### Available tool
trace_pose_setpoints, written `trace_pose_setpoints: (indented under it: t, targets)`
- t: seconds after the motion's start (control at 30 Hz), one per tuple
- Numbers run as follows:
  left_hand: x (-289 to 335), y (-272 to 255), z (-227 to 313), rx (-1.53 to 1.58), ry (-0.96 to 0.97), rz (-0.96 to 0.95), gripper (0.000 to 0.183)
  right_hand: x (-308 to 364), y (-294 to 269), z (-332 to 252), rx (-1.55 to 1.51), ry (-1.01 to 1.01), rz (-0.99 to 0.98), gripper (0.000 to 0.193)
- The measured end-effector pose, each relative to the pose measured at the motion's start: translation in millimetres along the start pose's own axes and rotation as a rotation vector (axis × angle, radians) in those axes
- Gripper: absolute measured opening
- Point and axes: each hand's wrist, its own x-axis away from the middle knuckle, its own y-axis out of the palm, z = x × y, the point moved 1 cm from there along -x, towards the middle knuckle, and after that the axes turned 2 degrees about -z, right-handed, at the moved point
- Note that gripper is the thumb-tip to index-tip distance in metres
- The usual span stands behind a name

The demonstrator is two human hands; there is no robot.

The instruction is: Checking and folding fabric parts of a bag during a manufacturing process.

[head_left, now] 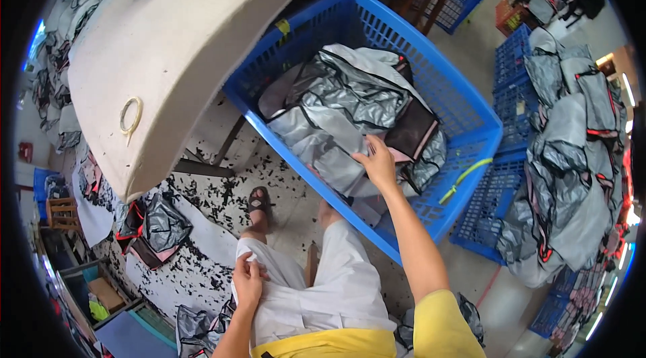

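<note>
My right hand point(378, 164) reaches into a large blue plastic basket point(431, 55), just over a heap of silver-grey insulated fabric pieces point(363, 99) with black edging. Its thumb and forefinger stand apart, and nothing shows between them. Whether the fingertips touch the light grey panel point(333, 126) under them I cannot tell. A dark mesh panel point(412, 130) lies in the heap to the right of the hand. My left hand point(249, 278) rests on my left thigh, on the white trousers point(316, 301), with its fingers loosely bent, slightly apart and holding nothing.
A pale worktable point(182, 35) with a roll of tape point(130, 116) juts in at upper left. Black scraps point(208, 196) litter the floor beside a silver and red bag piece point(158, 230). More silver bags point(568, 156) are piled over blue crates point(488, 190) at right.
</note>
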Motion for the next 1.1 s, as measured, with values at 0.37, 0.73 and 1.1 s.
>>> trace_pose_setpoints:
  t: [0.37, 0.73, 1.1]
  targets:
    - [-0.2, 2.8, 3.4, 0.066, 0.004, 0.037, 0.026, -5.7, 76.0, -58.1, 0.004, 0.129, -0.117, 0.043]
    - [-0.9, -22.1, -21.1, 0.116, 0.117, 0.015, 0.026, 127.2, -277.7, -188.2, -0.593, 0.096, 0.402, 0.022]
    - [32.7, 22.7, 145.9, 0.772, 0.086, -0.226, 0.08, 432.7, -439.8, -31.8, -0.151, 0.298, -0.094, 0.037]
